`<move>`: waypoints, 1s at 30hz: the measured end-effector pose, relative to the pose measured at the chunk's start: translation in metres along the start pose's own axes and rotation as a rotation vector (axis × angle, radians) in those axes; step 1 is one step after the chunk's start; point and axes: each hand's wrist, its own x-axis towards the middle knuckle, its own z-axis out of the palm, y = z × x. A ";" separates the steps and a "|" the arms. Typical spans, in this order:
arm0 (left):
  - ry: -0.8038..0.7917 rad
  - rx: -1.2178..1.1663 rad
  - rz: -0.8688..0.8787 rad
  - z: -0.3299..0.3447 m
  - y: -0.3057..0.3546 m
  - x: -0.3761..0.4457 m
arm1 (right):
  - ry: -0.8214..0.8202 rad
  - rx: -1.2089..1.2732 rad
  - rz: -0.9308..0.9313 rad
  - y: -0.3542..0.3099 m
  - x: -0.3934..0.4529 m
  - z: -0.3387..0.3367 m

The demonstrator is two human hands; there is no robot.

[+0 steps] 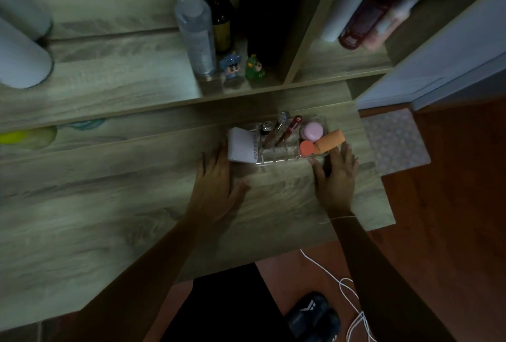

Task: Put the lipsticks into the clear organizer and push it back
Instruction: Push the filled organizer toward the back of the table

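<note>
Clear plastic compartmented organizer [284, 147]: on the wood-grain desk [109, 204], between both hands. Left hand [216, 177] and right hand [335, 174] lie open and flat, fingers extended, gripping nothing; fingertips appear to meet its near corners. Dark red lipstick tubes [287, 131] stand tilted in the slots. Push evenly from both sides to prevent skewing or tipping.

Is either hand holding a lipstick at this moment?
No. The left hand and right hand lie open and flat on the desk beside the clear organizer, and the lipsticks stand inside it.
</note>
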 end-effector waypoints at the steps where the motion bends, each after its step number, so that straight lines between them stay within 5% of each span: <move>1: 0.002 -0.003 0.010 0.000 0.003 0.003 | -0.001 0.000 0.017 0.002 0.002 -0.002; 30: 0.006 -0.105 0.040 0.004 0.035 0.029 | 0.049 0.031 0.124 0.021 0.028 -0.009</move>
